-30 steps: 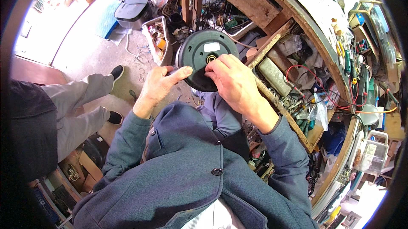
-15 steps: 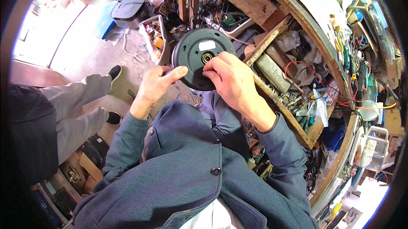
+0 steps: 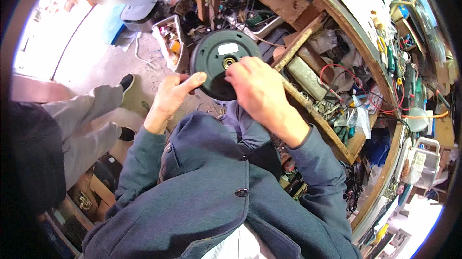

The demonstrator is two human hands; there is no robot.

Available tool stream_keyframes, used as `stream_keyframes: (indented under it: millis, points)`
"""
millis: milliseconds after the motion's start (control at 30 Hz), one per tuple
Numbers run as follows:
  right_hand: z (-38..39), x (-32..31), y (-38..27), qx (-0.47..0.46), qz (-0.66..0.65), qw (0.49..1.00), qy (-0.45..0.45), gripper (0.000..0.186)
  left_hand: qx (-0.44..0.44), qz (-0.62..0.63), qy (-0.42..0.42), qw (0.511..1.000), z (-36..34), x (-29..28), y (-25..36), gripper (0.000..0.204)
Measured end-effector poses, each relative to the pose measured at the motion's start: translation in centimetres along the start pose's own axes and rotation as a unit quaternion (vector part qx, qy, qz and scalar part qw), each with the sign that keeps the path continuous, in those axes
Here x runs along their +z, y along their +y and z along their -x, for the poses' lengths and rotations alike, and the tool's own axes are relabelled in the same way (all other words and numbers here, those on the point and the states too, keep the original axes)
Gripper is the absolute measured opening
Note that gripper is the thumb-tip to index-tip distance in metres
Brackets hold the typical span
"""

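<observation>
In front of me is a round black appliance base [image 3: 216,74], its flat face turned up. It looks like the underside of an electric kettle: concentric brass-coloured rings sit at its middle, a white label above them and slots around the rim. My left hand [image 3: 172,94] grips it at the left edge, thumb on top and fingers hidden beneath. Over the lower right of the face, my right hand [image 3: 257,86] has its fingers bent together beside the rings. The fingertips are partly hidden, and I cannot make out anything between them.
To the right, a wooden drawer [image 3: 315,110] holds a grey metal box, tools and wires. A cluttered workbench curves beyond it. A white bin [image 3: 180,57] of scraps and a dark grey lidded container [image 3: 139,16] stand ahead. At left, another person's legs [image 3: 91,114] show.
The black base has shifted slightly left in the picture. My right hand has turned a little, its fingers moving down and left across the face. My left hand keeps its grip.
</observation>
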State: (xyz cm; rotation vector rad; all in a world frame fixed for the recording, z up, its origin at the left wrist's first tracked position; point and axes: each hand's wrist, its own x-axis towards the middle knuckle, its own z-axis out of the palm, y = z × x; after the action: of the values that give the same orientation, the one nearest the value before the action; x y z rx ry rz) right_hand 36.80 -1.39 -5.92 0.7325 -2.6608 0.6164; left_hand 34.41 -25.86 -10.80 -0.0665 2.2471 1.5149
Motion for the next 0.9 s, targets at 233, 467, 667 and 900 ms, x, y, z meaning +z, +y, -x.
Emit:
stream_keyframes:
  millis: [233, 467, 667, 900]
  points:
    - [-0.3, 0.4, -1.1, -0.086, 0.129, 0.988, -0.005, 0.013, -0.001, 0.049, 0.031, 0.998, 0.2, 0.4, 0.2, 0.048]
    - [0.0, 0.6, -1.4, -0.08, 0.164, 0.983, 0.037, 0.016, 0.009, 0.082, 0.023, 0.996, 0.0, 0.7, 0.5, 0.046]
    - [-0.4, -1.6, -0.1, -0.023, 0.105, 0.994, 0.031, 0.013, 0.002, 0.094, 0.025, 0.995, -0.5, 0.7, -0.7, 0.048]
    - [-4.8, -17.3, 17.6, 0.23, 0.299, 0.915, 0.143, 0.014, 0.012, 0.101, 0.006, 0.995, -0.2, 0.4, 0.2, 0.05]
